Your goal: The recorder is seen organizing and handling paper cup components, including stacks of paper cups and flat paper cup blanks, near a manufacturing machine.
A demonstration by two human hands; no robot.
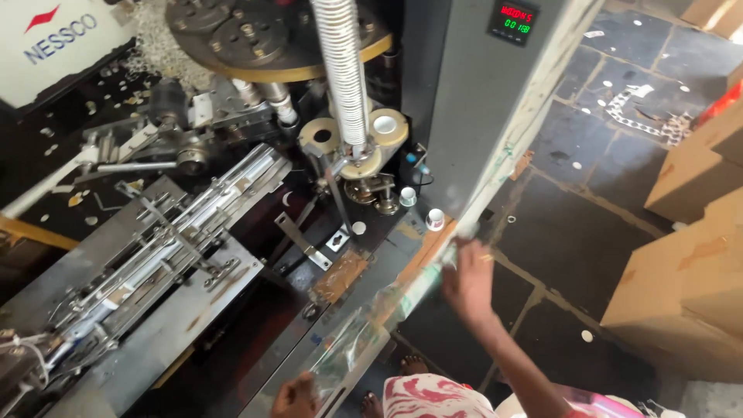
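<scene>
Steel feed rails (155, 248) are seen at left, w/ a tall white stack of paper cups (344, 73) upright in the machine's centre. A clear plastic sleeve (371, 325) is laid along the machine edge (433, 240), prob. stretched betw. both hands. The left hand (294, 396) is closed on its lower end; the right hand (468, 279) is blurred, grip cannot be told. Cardboard boxes (689, 263) are stacked at right.

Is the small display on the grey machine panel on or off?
On: the display shows lit red and green digits on its dark screen.
</scene>
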